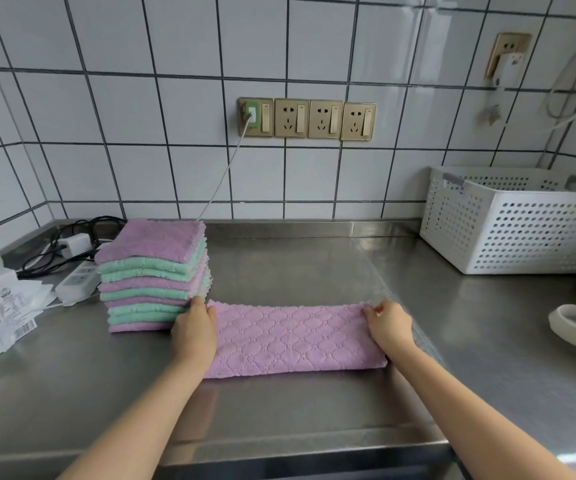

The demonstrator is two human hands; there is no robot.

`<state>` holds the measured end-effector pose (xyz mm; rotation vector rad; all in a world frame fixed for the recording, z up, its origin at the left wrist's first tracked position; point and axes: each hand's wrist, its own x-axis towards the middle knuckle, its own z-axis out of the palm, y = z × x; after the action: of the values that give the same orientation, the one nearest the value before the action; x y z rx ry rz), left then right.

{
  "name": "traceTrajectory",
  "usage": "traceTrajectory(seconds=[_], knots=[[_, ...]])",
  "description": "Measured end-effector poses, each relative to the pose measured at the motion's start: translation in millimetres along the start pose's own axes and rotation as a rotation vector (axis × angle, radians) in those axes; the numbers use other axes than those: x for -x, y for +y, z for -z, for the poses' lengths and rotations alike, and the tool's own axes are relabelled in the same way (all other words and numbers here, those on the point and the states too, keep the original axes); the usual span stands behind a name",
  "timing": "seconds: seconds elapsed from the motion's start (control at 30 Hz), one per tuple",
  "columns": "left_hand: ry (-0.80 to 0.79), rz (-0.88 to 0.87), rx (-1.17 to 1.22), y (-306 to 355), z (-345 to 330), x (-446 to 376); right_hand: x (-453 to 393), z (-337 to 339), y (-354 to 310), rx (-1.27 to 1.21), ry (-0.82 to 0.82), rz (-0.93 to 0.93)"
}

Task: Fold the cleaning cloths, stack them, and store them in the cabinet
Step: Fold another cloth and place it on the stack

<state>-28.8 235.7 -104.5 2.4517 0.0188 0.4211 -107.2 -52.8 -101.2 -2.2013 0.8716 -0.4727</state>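
Steel counter (297,265) against a white tiled wall (175,98), perforated basket (518,223) back right. My left hand (194,327) and right hand (390,323) pinch the far corners of a pink cloth (293,341) lying folded lengthwise, just beside the pink-and-green stack (151,275).

White tiled wall (182,109), steel counter (297,403)
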Motion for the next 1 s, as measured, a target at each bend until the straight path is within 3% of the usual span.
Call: traceTrajectory(seconds=[0.13,0.23,0.3,0.37,0.43,0.53,0.63,0.8,1.0], knots=[[0.003,0.043,0.109,0.8,6.5,7.0,6.8,7.8,-3.3,-0.036,-0.019,-0.037],[-0.030,0.094,0.241,1.4,21.5,18.3,18.7,23.2,-0.7,-0.194,-0.117,-0.057],[-0.024,0.092,0.300,-1.8,32.1,31.6,34.8,36.8,5.2,-0.262,-0.157,0.025],[0.011,-0.028,0.314,-1.5,41.4,55.4,52.4,47.2,13.5,-0.180,-0.144,0.194],[0.045,-0.271,0.278,7.7,45.8,78.0,66.4,50.8,18.3,-0.022,-0.086,0.411],[-0.158,-0.551,0.190,29.6,40.4,104.3,88.7,45.4,15.0,0.137,-0.147,0.728],[-0.368,-0.645,-0.019,37.4,20.8,117.4,101.7,34.5,15.5,0.270,-0.220,0.929],[-0.481,-0.576,-0.214,18.4,18.9,121.3,96.4,39.8,36.4,0.348,-0.282,0.904],[-0.367,-0.474,-0.263,-11.6,34.3,110.4,89.1,53.6,47.5,0.376,-0.254,0.858]])
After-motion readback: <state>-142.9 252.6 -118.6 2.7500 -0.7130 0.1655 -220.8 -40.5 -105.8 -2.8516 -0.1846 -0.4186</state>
